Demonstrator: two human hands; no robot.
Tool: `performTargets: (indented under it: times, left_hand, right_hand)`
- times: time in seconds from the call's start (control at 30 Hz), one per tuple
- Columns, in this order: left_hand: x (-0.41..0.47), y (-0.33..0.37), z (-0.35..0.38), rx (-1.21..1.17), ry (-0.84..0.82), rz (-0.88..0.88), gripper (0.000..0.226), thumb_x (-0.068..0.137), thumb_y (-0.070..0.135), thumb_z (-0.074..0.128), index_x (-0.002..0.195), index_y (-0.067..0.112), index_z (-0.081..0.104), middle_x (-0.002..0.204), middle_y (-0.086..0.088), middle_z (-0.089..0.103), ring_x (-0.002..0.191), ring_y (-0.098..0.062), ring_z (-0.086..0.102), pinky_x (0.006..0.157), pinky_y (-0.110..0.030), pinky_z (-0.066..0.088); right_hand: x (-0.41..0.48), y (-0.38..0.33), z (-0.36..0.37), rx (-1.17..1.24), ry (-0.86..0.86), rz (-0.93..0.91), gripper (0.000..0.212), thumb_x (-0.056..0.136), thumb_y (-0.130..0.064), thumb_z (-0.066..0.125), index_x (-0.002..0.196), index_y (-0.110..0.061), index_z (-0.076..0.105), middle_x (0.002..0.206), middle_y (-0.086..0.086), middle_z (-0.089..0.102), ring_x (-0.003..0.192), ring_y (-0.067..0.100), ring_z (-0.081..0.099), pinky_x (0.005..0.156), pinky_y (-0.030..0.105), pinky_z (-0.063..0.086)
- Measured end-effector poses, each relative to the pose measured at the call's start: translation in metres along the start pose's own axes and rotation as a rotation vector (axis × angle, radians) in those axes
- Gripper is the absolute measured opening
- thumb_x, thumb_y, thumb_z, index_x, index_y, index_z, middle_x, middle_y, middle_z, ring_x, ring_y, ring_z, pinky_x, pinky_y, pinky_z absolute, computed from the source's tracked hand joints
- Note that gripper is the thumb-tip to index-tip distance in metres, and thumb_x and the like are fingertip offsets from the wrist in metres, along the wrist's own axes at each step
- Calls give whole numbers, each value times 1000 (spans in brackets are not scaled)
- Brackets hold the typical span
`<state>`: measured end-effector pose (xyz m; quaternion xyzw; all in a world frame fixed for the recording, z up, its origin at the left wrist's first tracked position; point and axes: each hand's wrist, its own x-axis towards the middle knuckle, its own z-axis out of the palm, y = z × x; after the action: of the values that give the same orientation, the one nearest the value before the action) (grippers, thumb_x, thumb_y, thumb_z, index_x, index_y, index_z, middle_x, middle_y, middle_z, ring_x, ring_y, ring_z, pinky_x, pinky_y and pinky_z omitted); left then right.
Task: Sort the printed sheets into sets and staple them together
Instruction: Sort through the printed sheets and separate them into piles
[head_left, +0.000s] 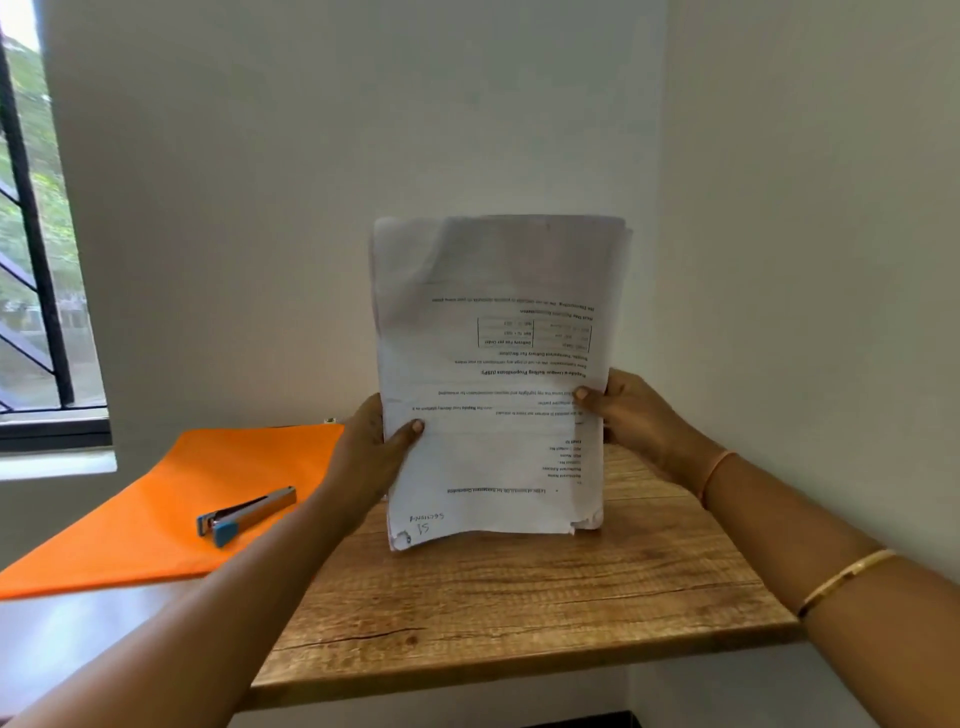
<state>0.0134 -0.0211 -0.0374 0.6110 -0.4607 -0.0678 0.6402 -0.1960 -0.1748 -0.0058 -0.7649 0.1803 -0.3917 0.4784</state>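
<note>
Head view, sheets (493, 364) upright over wooden table (519, 613), white corner (661, 156), barred window (31, 260)

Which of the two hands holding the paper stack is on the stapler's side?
The left hand, gripping the left edge of the stack; the stapler lies on the orange folder beside it. The right hand holds the opposite edge.
</note>
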Motion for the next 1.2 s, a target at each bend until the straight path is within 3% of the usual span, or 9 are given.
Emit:
performTargets:
  times: [0.1, 0.37, 0.53, 0.6, 0.77, 0.87, 0.97, 1.1, 1.2]
  left_hand:
    - [-9, -10, 5, 33, 5, 1, 21, 94, 19, 54, 113, 26, 49, 100, 14, 61, 84, -2, 61, 62, -18, 51]
    - [-1, -4, 4, 57, 56, -18, 22, 94, 18, 55, 116, 21, 51, 102, 9, 63, 84, -3, 61, 61, -17, 47]
    - [-1, -10, 8, 251, 77, -19, 26, 96, 17, 52, 121, 12, 50, 108, 3, 57, 83, -7, 54, 58, -12, 38]
    - [-3, -14, 12, 291, 125, -33, 25, 97, 16, 50, 121, 9, 48, 110, 0, 54, 85, -10, 51, 58, -15, 36]
    - [-3, -20, 17, 208, 290, -109, 26, 97, 16, 47, 122, 9, 46, 120, -10, 56, 86, -13, 51, 59, -22, 38]
    - [-2, -14, 24, 117, 396, -183, 28, 97, 15, 47, 125, 9, 45, 124, -11, 55, 96, -20, 53, 68, -26, 41]
    - [-6, -7, 37, 47, 446, -219, 28, 96, 13, 49, 123, 11, 43, 124, -8, 55, 108, -25, 54, 83, -33, 45]
    - [-13, -8, 49, -69, 377, -209, 24, 95, 13, 52, 117, 10, 44, 110, -1, 54, 98, -17, 54, 80, -34, 47]
    - [-8, -14, 38, -266, 288, -237, 31, 88, 9, 61, 115, 11, 46, 117, -5, 59, 106, -24, 59, 87, -45, 53]
  right_hand:
    - [-8, 23, 6, 22, -11, 69, 21, 98, -18, 47, 105, -32, 61, 112, -4, 68, 105, 18, 63, 89, 42, 52]
    - [1, 20, 12, 147, 70, 197, 18, 96, -10, 49, 100, -20, 63, 114, 7, 67, 103, 24, 63, 91, 40, 52]
    - [0, 15, 13, 360, 45, 425, 18, 96, -9, 49, 111, -5, 59, 98, 12, 70, 82, 26, 68, 64, 33, 57]
    - [-3, 14, 14, 432, 49, 499, 19, 97, -15, 49, 110, -4, 59, 89, 12, 72, 72, 25, 69, 53, 30, 56]
    - [-9, 18, 25, 646, 33, 473, 43, 93, -48, 48, 105, -10, 63, 78, 9, 70, 64, 19, 66, 51, 28, 55]
    - [-15, 18, 40, 671, -72, 444, 61, 89, -64, 37, 116, -14, 59, 96, 15, 70, 81, 26, 68, 60, 33, 58]
    - [-22, 15, 67, 590, -119, 417, 49, 93, -53, 41, 120, -15, 56, 112, 15, 66, 98, 29, 65, 74, 38, 57]
    - [-22, 13, 92, 541, 52, 374, 18, 100, -13, 43, 111, -10, 56, 106, 11, 64, 99, 29, 61, 79, 41, 52]
    - [-16, 15, 79, 511, 117, 364, 16, 98, -4, 42, 98, -11, 57, 103, 11, 63, 99, 29, 59, 85, 44, 51]
